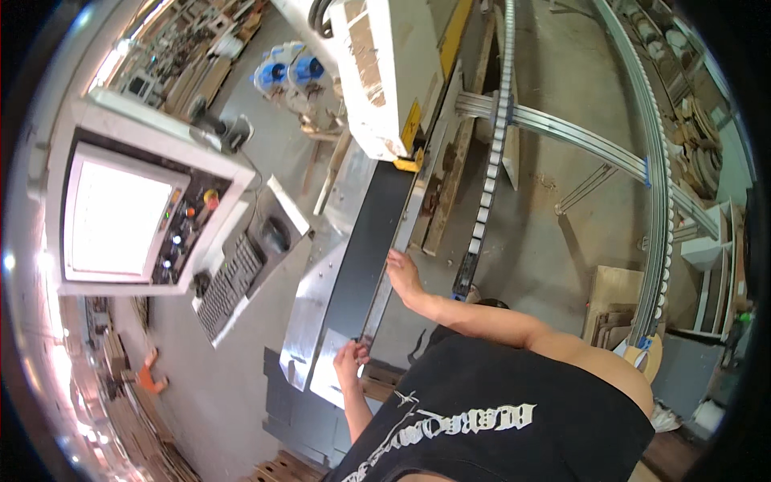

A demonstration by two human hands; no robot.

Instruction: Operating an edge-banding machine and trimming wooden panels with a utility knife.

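Note:
My left hand is beside a pale, shiny panel at the near end of a long dark conveyor belt. Its fingers curl in toward a small dark part at the belt's corner; what they hold, if anything, is too small to make out. Farther along, my right hand reaches over to the narrow metal rail on the belt's right side. Its fingers stretch to the rail's edge, and nothing shows in them. A white machine housing with a yellow guard stands over the belt's far part.
To the left stand a control cabinet with a lit screen, a keyboard and a mouse. A roller track and a metal support frame extend at right. Stacked boards lean beyond my right arm.

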